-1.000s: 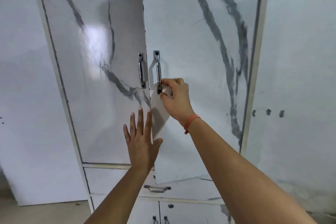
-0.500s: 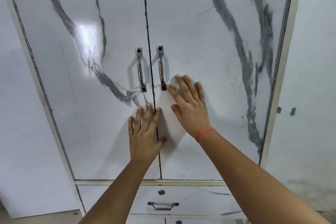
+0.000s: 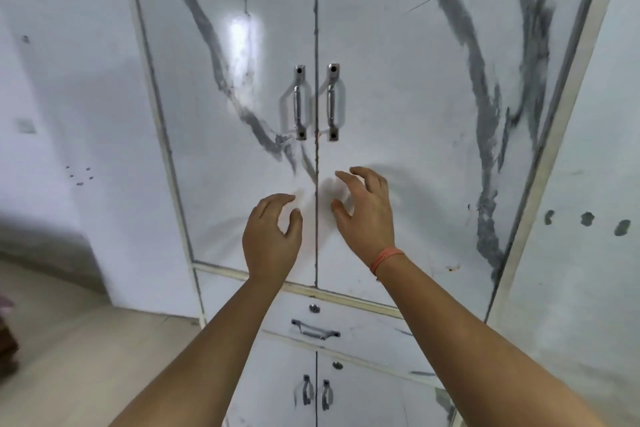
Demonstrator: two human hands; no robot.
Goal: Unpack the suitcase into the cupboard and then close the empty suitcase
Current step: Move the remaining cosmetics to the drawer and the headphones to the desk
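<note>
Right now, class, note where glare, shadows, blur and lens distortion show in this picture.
Head view: a bright glare patch sits on the left cupboard door; the left hand and right hand cast soft shadows on the doors; the cupboard frame leans outward, a wide-angle effect; grey veining on the right door looks smeared.

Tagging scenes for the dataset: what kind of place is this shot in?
Probably a room in a home, perhaps a bedroom. A tall marble-patterned cupboard with paired metal door handles and a drawer below stands shut against a plain white wall, on a pale floor.
</note>
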